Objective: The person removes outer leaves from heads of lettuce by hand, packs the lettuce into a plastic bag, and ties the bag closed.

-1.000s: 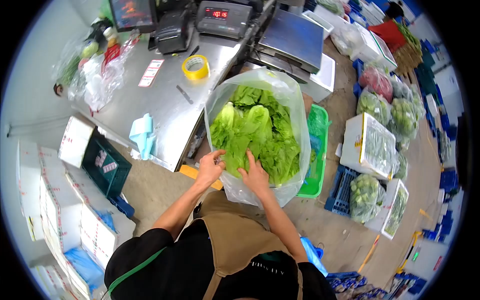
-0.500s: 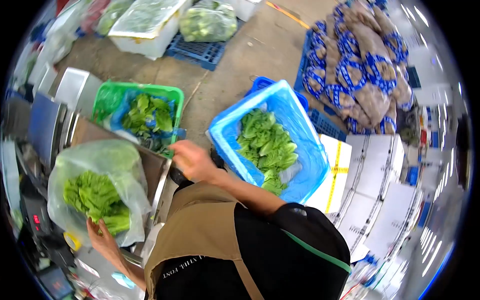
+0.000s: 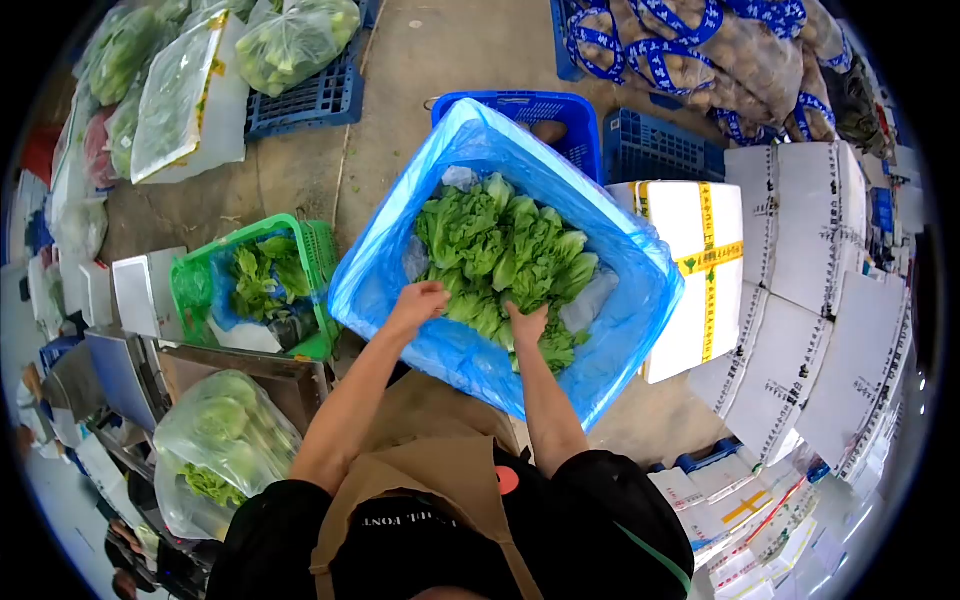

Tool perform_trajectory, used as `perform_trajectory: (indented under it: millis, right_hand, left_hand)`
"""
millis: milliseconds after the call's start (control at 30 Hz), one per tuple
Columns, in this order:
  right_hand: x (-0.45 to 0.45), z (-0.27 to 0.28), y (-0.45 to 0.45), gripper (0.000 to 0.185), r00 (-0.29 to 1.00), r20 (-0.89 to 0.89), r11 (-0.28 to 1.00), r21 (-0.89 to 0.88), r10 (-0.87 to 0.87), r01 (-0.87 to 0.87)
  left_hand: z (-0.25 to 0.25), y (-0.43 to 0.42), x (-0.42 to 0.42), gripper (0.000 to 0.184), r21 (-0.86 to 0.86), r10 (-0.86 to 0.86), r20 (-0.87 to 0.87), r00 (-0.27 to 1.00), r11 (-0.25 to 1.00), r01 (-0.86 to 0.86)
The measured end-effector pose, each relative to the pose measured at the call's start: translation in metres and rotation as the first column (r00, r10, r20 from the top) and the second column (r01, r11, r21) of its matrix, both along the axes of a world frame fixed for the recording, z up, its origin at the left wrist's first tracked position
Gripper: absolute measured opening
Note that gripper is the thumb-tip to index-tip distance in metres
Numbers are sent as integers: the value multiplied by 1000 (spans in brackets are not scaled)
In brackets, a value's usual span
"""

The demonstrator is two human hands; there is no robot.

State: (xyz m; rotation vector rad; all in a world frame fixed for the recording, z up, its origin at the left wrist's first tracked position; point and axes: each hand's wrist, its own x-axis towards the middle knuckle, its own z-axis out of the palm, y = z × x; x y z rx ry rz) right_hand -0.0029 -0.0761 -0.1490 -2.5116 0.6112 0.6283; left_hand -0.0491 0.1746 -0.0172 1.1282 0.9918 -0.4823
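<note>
Green heads of lettuce (image 3: 505,240) lie in a large box lined with a blue plastic bag (image 3: 385,265), right in front of me. My left hand (image 3: 422,304) is over the box at the left edge of the lettuce, its fingers curled together with nothing visible in them. Among the leaves, my right hand (image 3: 527,325) is closed around the base of a lettuce; its fingertips are partly hidden by leaves. To the left, on a metal-edged surface, stands a clear plastic bag (image 3: 235,430) with more lettuce inside.
A green crate (image 3: 320,250) with loose leaves stands left of the box. Behind the box is a blue basket (image 3: 570,130). White taped foam boxes (image 3: 665,330) and stacked cartons (image 3: 790,360) border the right side. Mesh sacks (image 3: 750,60) lie at the far right.
My view has turned toward the blue-lined box. My left hand has left the clear bag and is now over the box; my right hand has moved into the lettuce there.
</note>
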Motion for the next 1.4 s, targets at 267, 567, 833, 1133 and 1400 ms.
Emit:
perform_trajectory:
  millis: [267,567,833,1133,1400]
  right_hand:
    - [52,11,61,123,992,-126,989,-140,28,-46]
    - [52,0,69,111,996,-46,993,-96,-70,65]
    - [67,26,61,106,989,-86,992,34,-122,125]
    - [43,13,6,108,997,-71,994,104,-23,30]
    - [33,-29,-8,103,1000,-13,988,154,-17,19]
  left_hand:
    - [-122,-53,57,56,-162,27,-286,958,984,-76]
    - [-165,-78,58,51,137,-75,-451,889,979,152]
    - [-133,-81,63,23,76,-5,-407,914,996,40]
    - [-105,-119,100,70,-50,-213,-312,926,977,208]
    - [-104,-117,114,90,7,-394,-203,897,915,403]
